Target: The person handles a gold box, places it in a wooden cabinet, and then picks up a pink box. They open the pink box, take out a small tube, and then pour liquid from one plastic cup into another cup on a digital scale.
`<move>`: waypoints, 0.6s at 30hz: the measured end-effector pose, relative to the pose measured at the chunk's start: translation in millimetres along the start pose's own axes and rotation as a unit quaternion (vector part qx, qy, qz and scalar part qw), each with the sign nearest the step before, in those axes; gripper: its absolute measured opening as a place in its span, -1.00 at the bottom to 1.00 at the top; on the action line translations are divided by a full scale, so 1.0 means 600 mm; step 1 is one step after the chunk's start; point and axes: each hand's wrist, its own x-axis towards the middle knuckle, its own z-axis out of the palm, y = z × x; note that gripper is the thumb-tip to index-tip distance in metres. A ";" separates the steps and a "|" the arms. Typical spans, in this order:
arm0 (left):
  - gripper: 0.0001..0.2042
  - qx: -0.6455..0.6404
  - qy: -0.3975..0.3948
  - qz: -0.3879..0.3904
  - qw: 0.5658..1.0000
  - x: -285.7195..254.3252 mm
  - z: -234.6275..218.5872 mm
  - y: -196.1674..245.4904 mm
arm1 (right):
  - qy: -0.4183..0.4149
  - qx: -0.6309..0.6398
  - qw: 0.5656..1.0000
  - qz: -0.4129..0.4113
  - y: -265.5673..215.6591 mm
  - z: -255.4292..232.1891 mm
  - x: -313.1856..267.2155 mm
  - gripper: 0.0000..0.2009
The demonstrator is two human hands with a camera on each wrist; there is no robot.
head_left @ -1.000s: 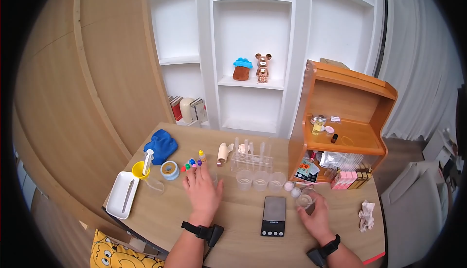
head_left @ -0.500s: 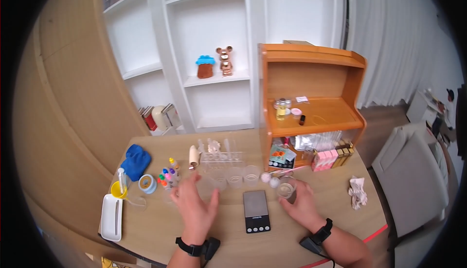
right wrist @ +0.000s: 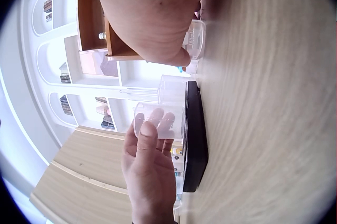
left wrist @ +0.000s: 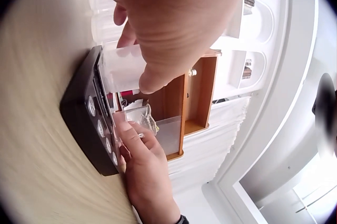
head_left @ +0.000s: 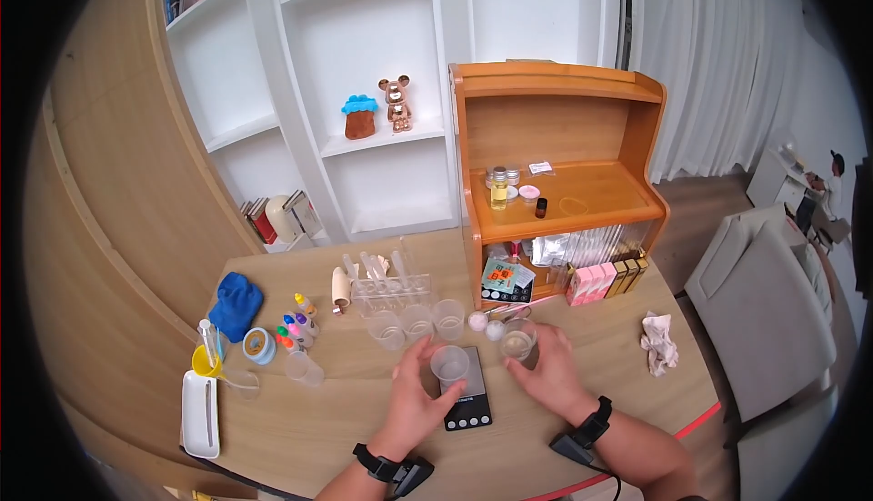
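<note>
My left hand holds a clear plastic cup between thumb and fingers, over the black digital scale. In the right wrist view that cup is upright, its base right at the weighing plate. To the right of the scale, my right hand holds a second clear cup, which has a little clear liquid in the bottom. The left wrist view shows the right thumb and fingers around it, low by the table. Three similar cups stand in a row behind the scale.
Behind the cups is a clear rack of tubes. Small colored bottles, another cup, a tape roll and a white tray lie left. A wooden shelf stands back right, near crumpled tissue.
My left hand has moved right from beside the colored bottles, bringing a cup over the scale. The right hand keeps its cup in about the same place. The head view has turned right.
</note>
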 end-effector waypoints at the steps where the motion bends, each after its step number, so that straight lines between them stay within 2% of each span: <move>1: -0.24 -0.026 -0.011 -0.030 0.999 0.000 0.000 0.001 | 0.007 0.000 1.000 -0.002 0.002 0.003 -0.001 -0.39; 2: -0.24 -0.051 -0.021 -0.059 0.997 -0.001 -0.001 0.001 | 0.007 0.000 1.000 -0.002 0.001 0.002 0.000 -0.39; 5: -0.27 -0.068 -0.043 -0.070 0.994 -0.006 0.010 -0.007 | 0.011 0.050 0.999 0.000 -0.013 -0.005 0.003 -0.39; 7: -0.28 -0.068 -0.049 -0.061 0.995 -0.009 0.016 -0.012 | 0.023 0.082 0.996 -0.037 -0.032 -0.014 0.005 -0.40; 13: -0.36 -0.076 -0.050 -0.057 0.994 -0.006 0.011 -0.001 | 0.048 0.045 0.991 -0.119 -0.052 -0.018 0.005 -0.33; 18: -0.37 -0.044 -0.038 -0.045 0.997 -0.010 0.010 -0.003 | 0.056 0.040 0.989 -0.131 -0.063 -0.014 0.001 -0.30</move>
